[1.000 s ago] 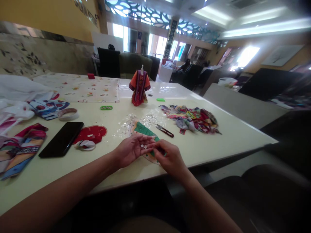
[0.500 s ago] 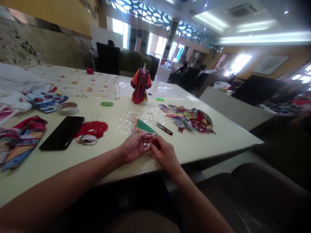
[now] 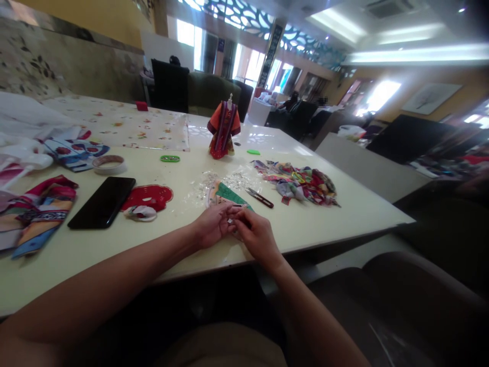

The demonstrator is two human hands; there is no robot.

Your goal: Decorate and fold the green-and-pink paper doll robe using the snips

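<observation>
Palm up over the table's front edge, my left hand (image 3: 214, 227) cups small white pieces (image 3: 230, 221), its fingers partly curled. My right hand (image 3: 255, 232) meets it with thumb and fingers pinched over that palm; whatever sits in the pinch is too small to make out. Just beyond both hands lies a green and cream patterned cloth piece (image 3: 229, 193), partly covered by them. Tiny clear bits (image 3: 239, 180) are scattered behind the cloth. Thread snips (image 3: 260, 198) with dark red handles rest to the right of it.
A doll-sized red and orange robe (image 3: 222, 130) stands on a small form farther back. Colourful fabric scraps (image 3: 301, 181) are heaped at right. On the left are a black phone (image 3: 103, 203), red cloth (image 3: 150, 196), a tape roll (image 3: 109, 164) and a green case (image 3: 170, 158).
My right fingers have moved slightly left over my left palm, covering more of the white pieces. The camera view has tilted a little; things on the table stay put.
</observation>
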